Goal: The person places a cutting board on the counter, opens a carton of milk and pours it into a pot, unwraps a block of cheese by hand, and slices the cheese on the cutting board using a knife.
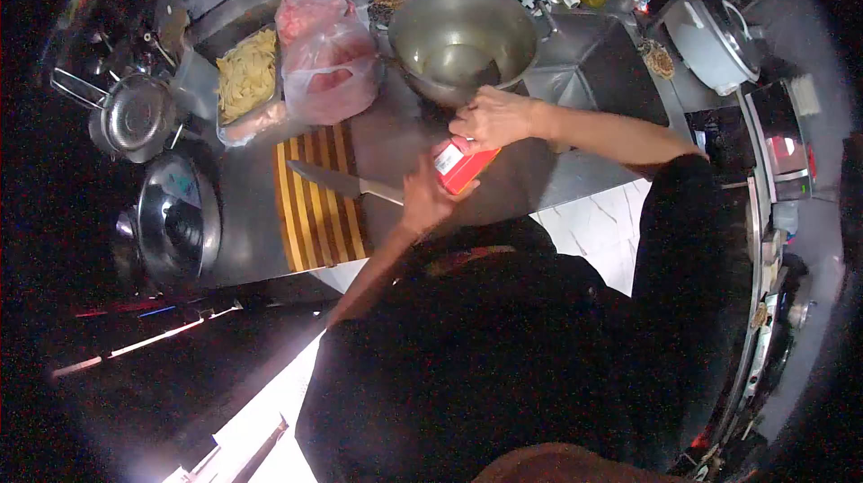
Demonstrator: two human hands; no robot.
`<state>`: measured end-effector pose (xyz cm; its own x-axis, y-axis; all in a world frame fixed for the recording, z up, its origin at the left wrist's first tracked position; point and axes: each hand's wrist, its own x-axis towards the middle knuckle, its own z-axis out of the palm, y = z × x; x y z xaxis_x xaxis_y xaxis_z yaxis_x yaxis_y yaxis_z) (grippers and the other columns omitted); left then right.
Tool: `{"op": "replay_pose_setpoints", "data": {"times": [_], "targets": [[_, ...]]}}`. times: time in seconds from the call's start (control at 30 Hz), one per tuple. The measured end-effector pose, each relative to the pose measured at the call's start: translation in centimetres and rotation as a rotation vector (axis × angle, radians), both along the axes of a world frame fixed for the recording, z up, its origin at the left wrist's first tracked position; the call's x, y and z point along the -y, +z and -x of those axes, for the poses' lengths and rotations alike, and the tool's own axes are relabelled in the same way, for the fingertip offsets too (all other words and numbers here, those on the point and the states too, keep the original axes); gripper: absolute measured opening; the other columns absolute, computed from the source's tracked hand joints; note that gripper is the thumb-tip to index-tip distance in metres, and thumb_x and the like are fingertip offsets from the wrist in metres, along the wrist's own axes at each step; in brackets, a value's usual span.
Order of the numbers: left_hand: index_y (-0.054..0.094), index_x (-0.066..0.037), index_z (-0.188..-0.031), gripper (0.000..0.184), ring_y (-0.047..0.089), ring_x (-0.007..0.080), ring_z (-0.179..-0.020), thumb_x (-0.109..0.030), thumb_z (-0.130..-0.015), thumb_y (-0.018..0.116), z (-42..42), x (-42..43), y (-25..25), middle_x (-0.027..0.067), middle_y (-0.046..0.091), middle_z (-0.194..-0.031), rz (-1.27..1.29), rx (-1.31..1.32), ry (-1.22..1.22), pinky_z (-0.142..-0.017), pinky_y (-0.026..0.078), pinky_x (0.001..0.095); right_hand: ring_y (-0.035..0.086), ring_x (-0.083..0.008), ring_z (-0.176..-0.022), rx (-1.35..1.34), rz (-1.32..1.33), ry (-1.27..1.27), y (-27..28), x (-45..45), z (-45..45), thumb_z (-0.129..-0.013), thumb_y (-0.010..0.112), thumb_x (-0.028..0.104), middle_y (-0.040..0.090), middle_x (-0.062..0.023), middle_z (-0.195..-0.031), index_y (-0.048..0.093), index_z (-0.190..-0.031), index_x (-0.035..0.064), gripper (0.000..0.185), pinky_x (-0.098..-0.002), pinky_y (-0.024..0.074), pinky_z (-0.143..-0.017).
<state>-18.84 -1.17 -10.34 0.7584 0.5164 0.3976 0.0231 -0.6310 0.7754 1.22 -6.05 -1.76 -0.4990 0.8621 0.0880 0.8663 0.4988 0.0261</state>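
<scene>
Between my two hands is a small red box with a white label, held above the steel counter near its front edge. My left hand is wrapped round its left and lower side. The fingers of my right hand are closed at its upper end, just in front of a large metal bowl. A knife lies across the striped wooden cutting board, its handle reaching right, close to my left hand.
Behind the board are a tray of pale strips and plastic bags of pinkish food. Strainers and a dark pan sit at the left. A sink and a white cooker are at the right.
</scene>
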Motion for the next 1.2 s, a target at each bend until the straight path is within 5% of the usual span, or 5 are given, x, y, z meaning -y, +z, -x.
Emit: {"op": "replay_pose_setpoints", "data": {"times": [0.17,0.37,0.67,0.77,1.2], "targets": [[0.04,-0.003,-0.118,0.073,0.065,0.0333,-0.081,-0.038,-0.066,0.079,0.0,-0.3,-0.2,0.0167,0.063,-0.09,0.078,0.086,-0.079,-0.067,0.053,0.0398,0.061,-0.0269,-0.059,0.047,-0.048,0.093,0.8,0.4,-0.4,-0.085,0.052,0.038,0.06,-0.0118,-0.07,0.05,-0.079,0.0056,0.033,-0.0399,0.0461,-0.051],[0.04,-0.004,-0.119,0.071,0.064,0.0324,-0.089,-0.035,-0.068,0.079,0.3,0.5,0.9,0.0175,0.063,-0.098,0.157,0.063,-0.088,-0.072,0.054,0.0382,0.059,-0.042,-0.068,-0.18,0.436,-0.525,3.9,3.3,3.8,-0.092,0.042,0.03,0.06,-0.0223,-0.075,0.04,-0.095,-0.0016,0.032,-0.0495,0.0468,-0.061],[0.041,-0.004,-0.118,0.07,0.064,0.0333,-0.087,-0.034,-0.067,0.079,0.4,0.3,1.2,0.0179,0.063,-0.097,0.145,0.035,-0.083,-0.07,0.053,0.0408,0.064,-0.0352,-0.075,0.077,-0.047,0.001,1.6,3.2,0.7,-0.089,0.046,0.029,0.061,-0.0191,-0.072,0.041,-0.102,-0.0004,0.032,-0.0438,0.0498,-0.066],[0.042,-0.004,-0.118,0.07,0.064,0.0333,-0.086,-0.033,-0.066,0.079,0.2,0.4,0.8,0.0179,0.063,-0.096,0.139,0.068,-0.047,-0.07,0.053,0.0405,0.059,-0.0401,-0.09,-0.122,0.607,-0.539,6.6,2.6,3.5,-0.09,0.047,0.029,0.059,-0.0271,-0.093,0.041,-0.104,-0.0029,0.035,-0.0508,0.0456,-0.074],[0.043,0.0,-0.117,0.068,0.063,0.0378,-0.075,-0.029,-0.066,0.079,0.2,1.3,-0.3,0.0189,0.061,-0.091,0.031,-0.032,0.039,-0.063,0.052,0.0457,0.058,-0.045,-0.073,-0.406,0.3,-0.658,2.4,3.4,4.3,-0.09,0.047,0.031,0.058,-0.0264,-0.072,0.035,-0.104,0.0003,0.036,-0.0522,0.0437,-0.063]]}}
